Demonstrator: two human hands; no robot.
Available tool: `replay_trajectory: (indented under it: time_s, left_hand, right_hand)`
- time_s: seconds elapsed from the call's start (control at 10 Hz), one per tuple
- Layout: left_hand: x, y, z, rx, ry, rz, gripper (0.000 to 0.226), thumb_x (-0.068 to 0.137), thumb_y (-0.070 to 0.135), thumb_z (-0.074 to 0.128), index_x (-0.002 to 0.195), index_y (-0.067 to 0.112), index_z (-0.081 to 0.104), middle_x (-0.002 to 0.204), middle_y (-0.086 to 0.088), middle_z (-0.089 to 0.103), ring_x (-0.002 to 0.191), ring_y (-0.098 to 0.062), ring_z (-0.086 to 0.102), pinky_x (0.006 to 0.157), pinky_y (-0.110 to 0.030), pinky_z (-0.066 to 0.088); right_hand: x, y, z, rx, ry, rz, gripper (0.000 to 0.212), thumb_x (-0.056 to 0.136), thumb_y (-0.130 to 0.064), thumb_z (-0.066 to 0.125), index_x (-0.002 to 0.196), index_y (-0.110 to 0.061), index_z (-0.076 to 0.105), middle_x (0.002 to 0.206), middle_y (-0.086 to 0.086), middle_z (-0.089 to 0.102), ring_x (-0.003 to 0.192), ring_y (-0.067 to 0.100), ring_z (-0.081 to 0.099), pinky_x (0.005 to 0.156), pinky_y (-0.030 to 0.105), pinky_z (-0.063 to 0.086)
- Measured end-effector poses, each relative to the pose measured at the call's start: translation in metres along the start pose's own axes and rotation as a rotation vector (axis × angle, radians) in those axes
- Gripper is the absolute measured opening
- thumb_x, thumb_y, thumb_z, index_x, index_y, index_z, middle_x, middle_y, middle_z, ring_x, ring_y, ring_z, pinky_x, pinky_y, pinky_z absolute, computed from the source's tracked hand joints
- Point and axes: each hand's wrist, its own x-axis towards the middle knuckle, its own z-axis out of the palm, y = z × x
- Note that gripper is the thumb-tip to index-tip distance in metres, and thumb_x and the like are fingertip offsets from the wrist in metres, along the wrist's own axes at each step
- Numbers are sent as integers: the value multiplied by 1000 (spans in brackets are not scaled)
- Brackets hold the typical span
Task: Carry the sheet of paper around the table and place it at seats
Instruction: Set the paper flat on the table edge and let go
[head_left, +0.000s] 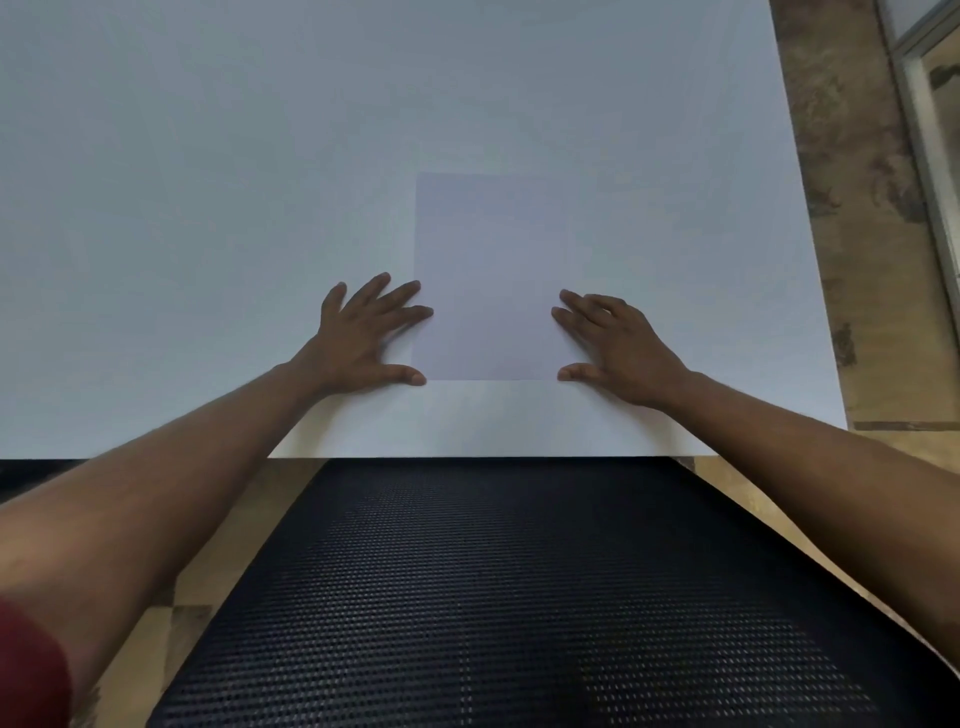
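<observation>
Plainly, the sheet of paper (491, 280) lay flat on the white worktop (208, 156), just inside its near edge and squared to it, directly beyond the black mesh chair back (493, 597) that stood between the person and the worktop. Both hands were spread and flat, pinching nothing: the left hand (363, 335) rested at the sheet's left edge with its fingertips and thumb touching or just overlapping that edge, and the right hand (610, 345) mirrored it at the right edge. The paper looked like 1 thin, light leaf, pale against a nearly matching surface, with no curl or raised corner to catch. Such a sheet would likely weigh almost nothing, flex and droop if held by 1 side, crease easily under a hard pinch, and slide readily on the smooth top. Lying so flat, it would probably resist a direct pick; the easier way would be to drag it toward the near edge until a margin overhung, then take it with thumb below and fingers above. Holding both side edges would keep it from flapping while carried.
</observation>
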Motion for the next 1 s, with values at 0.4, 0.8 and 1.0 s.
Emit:
replay_trajectory:
  time_s: [0.4, 0.8, 1.0]
  left_hand:
    - [-2, 4, -3, -29, 9, 3, 117, 64, 112, 32, 161, 46, 44, 178, 17, 23, 168, -21, 12, 128, -64, 6]
    - [-11, 11, -22, -121, -16, 10, 116, 71, 107, 40, 169, 45, 28, 181, 18, 8, 169, -21, -1, 131, -64, 7]
    - [-18, 36, -60, -89, 172, 58, 93, 94, 90, 36, 170, 36, 31, 181, 15, 14, 169, -17, 1, 134, -60, 4]
  right_hand:
    - [-2, -6, -5, 5, -30, 14, 98, 90, -81, 34, 167, -21, 34, 178, 0, 23, 159, 31, 28, 129, 49, 28]
    - [-6, -5, -20, 253, -38, 55, 89, 102, -55, 63, 172, -26, 16, 180, -8, 12, 162, 27, 16, 130, 40, 18]
    - [-15, -9, -55, 273, 145, 38, 73, 111, -43, 53, 171, -19, 19, 179, 0, 18, 162, 29, 20, 130, 39, 19]
